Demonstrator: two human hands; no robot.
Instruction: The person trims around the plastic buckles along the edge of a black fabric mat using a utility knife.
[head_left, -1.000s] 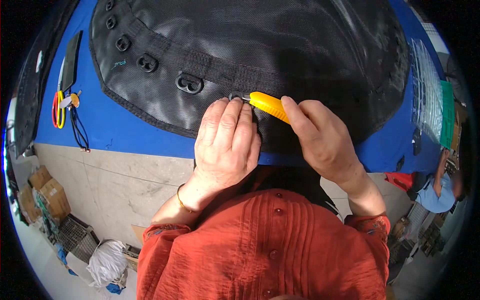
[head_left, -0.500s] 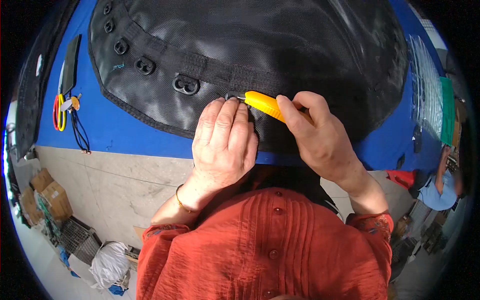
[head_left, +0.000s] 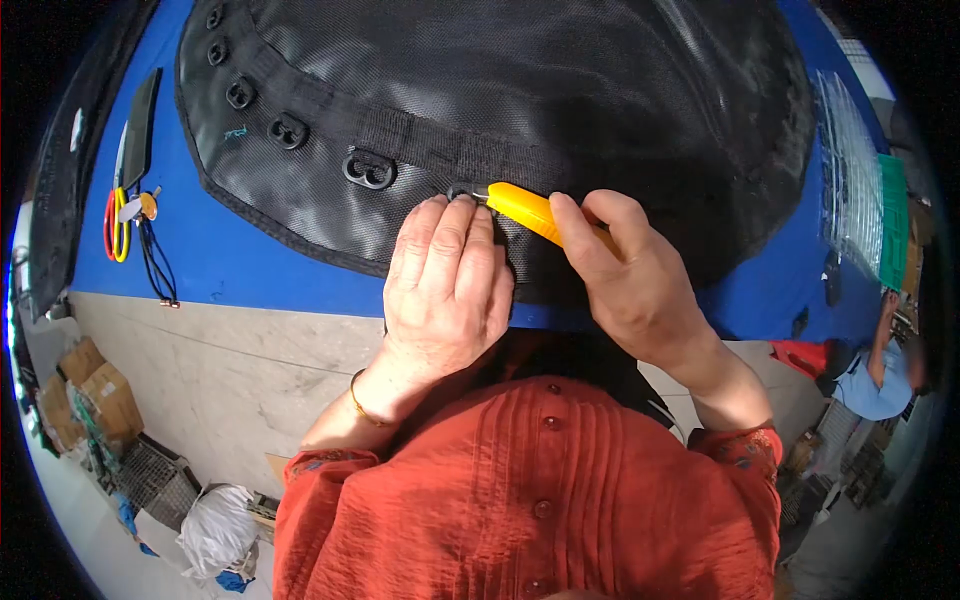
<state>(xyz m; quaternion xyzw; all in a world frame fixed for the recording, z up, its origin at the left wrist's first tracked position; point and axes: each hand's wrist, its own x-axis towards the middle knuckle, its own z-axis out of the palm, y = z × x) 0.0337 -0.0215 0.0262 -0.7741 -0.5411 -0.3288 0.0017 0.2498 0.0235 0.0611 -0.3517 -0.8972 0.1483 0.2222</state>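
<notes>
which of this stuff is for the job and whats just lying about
Seemingly in the job:
- yellow-handled tool
- black fabric piece
- black two-hole fittings along it
- blue table underneath

Apparently just lying about:
- scissors, red and yellow handles
- black cord
- cardboard boxes
- white bundle

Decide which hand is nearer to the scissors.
Left. The left hand lies on the black fabric, right of the scissors; the right hand, holding the yellow-handled tool, is farther right.
</notes>
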